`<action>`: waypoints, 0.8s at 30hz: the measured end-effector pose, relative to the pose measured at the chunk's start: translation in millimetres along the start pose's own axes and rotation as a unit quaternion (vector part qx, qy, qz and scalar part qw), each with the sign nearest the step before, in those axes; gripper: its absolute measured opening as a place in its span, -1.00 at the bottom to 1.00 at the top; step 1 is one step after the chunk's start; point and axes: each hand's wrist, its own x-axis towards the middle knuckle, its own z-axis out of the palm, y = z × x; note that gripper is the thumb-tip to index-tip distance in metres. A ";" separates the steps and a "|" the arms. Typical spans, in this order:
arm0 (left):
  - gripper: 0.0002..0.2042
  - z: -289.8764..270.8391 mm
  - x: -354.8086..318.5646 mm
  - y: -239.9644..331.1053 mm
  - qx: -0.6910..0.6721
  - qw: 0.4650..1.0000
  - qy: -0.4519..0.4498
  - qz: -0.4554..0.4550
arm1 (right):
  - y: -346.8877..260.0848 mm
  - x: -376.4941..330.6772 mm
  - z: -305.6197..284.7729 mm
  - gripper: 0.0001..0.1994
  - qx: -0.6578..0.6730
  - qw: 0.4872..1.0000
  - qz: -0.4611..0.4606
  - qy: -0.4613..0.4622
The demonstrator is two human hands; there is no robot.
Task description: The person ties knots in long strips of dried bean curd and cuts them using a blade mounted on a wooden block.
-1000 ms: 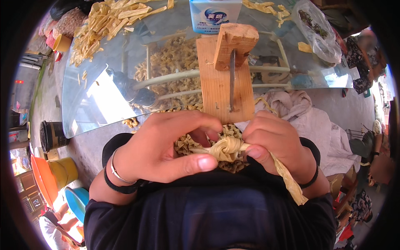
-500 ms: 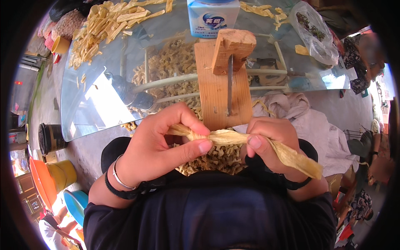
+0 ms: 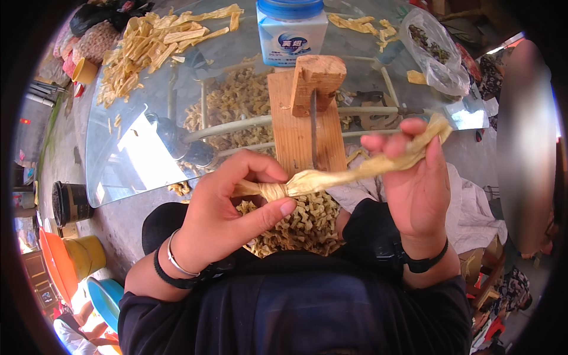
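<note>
A long, pale yellow, pliable strip (image 3: 349,174), which looks like tofu skin, stretches between my two hands. My left hand (image 3: 231,204) pinches its left part between thumb and fingers, where a tight wrap of the strip goes around itself. My right hand (image 3: 417,180) is raised higher, palm up, with the strip's loose end running through its partly curled, slightly blurred fingers. Below the strip, in front of my body, lies a heap of small yellow knotted pieces (image 3: 302,225). Just beyond my hands is a wooden board (image 3: 284,127) with an upright block (image 3: 316,77) and a narrow metal blade (image 3: 314,133).
The board rests on a glass table (image 3: 231,44). A pile of yellow strips (image 3: 148,50) lies at its far left, a blue-lidded white tub (image 3: 291,35) behind the board, and a plastic bag (image 3: 435,56) at far right. More knotted pieces (image 3: 231,97) show through the glass.
My right hand has swung up and away from my left, turning palm up and lifting the strip's free end. The left hand keeps its pinch. The view has shifted slightly.
</note>
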 end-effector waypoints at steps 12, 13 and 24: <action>-0.74 -1.9 5.0 -14.8 0.156 0.950 -0.011 0.272 | 4.5 -16.2 -5.6 -0.61 -0.008 0.970 0.203 -0.133; -0.65 4.7 5.9 -12.1 0.163 0.949 -0.057 0.264 | 5.4 -17.3 -3.6 -0.59 0.020 0.968 0.211 -0.136; -0.20 35.4 -2.1 -21.7 -0.055 0.976 -0.189 0.095 | 6.0 -20.8 0.6 -0.62 0.063 0.970 0.091 -0.218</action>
